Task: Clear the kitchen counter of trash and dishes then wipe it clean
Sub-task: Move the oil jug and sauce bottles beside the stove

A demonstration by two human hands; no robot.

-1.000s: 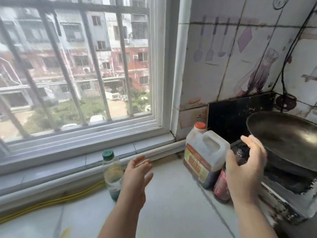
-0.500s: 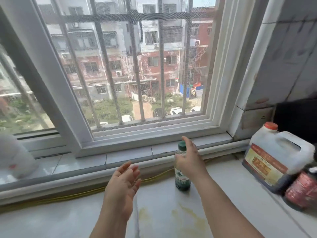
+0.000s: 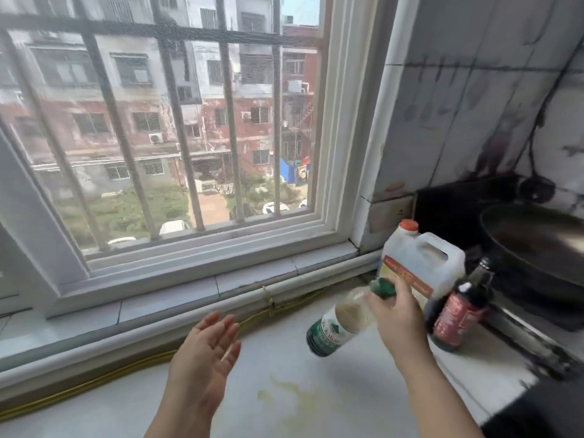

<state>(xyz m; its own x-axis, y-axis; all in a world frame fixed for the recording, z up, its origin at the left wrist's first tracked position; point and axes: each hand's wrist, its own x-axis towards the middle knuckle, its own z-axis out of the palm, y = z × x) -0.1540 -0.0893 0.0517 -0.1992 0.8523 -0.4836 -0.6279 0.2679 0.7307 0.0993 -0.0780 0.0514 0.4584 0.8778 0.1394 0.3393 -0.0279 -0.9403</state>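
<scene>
Nearest you, a yellowish smear [image 3: 294, 396] sat on the white counter [image 3: 126, 412], not yet wiped. Your left hand [image 3: 205, 358] hovered above the counter, palm open, fingers spread, gripping nothing. Your right hand [image 3: 396, 314] was clamped round the neck of the plastic bottle [image 3: 338, 320], just under its green cap [image 3: 382, 287]; bottle was tilted, lifted clear of the counter, near the right side. Blur there, so finger placement was unclear. Step in hand, I'd judge: clearing, bottle being carried off. Next move calls for a firm hold and a path clear of the dark sauce bottle [image 3: 459, 308] and white jug [image 3: 423, 263] just beyond. Wok [image 3: 537, 245] farther right. Window sill [image 3: 196, 289] behind all.
</scene>
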